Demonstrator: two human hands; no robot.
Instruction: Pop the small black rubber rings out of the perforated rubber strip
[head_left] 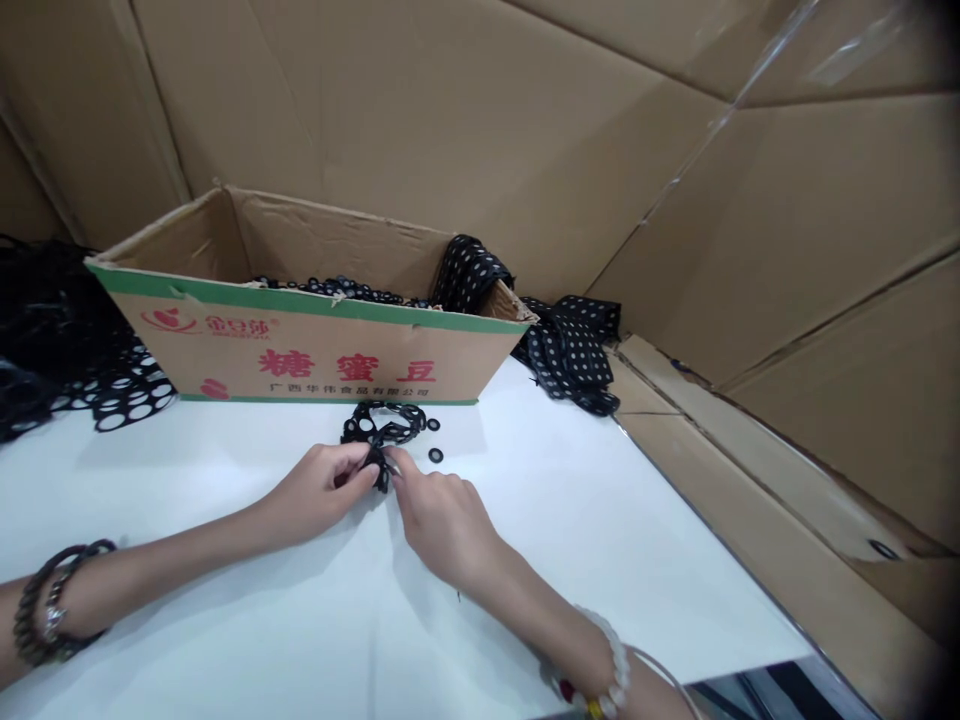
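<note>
Strip (pixel 380 440), black, perforated: pinched between fingertips of my left hand (pixel 319 490) and right hand (pixel 444 520). Uneven pulling, I judge, could tear it.

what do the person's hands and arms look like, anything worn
The left hand and right hand are gloveless, with no sleeves in view. The left wears dark beaded bracelets with a silvery piece; the right, a pale beaded bracelet with dark red and yellow accents, plus a thin bangle.
</note>
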